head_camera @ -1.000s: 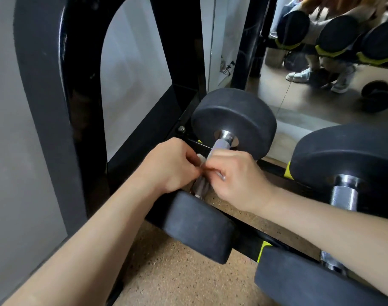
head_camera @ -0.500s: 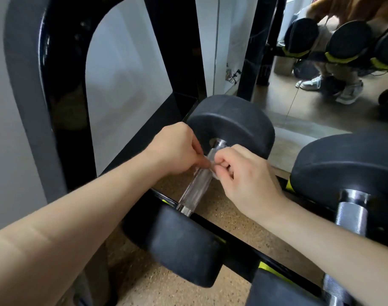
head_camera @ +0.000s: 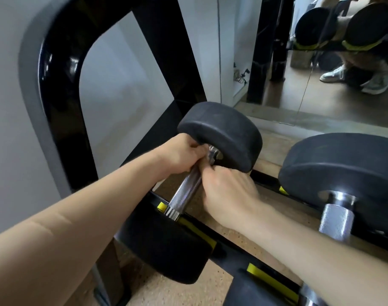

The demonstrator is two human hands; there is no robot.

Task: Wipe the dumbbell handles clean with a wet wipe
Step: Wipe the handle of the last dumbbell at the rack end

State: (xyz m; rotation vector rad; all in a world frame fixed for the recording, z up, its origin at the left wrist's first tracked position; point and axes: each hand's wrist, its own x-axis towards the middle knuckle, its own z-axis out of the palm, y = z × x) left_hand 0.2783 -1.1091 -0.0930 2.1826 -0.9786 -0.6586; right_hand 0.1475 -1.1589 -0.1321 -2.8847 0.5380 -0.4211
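- On my feed, the left forearm (head_camera: 78, 228) is bare right to the edge of the frame.
- A few faint, pale creases cross that forearm towards the elbow end.
- The right forearm (head_camera: 310, 261) is bare too, and I make out a slim wrist with the bone just showing.
- The left hand (head_camera: 184, 155) is ungloved; I see plain knuckles.
- The right hand (head_camera: 228, 191) is also bare, with tendon ridges along its back.
- In the mirror (head_camera: 321, 102) I catch the wearer's lower half: tan trousers (head_camera: 363, 60), somewhat blurred.
- Below them is a pair of low-cut shoes (head_camera: 334, 75), white and grey with pale soles.
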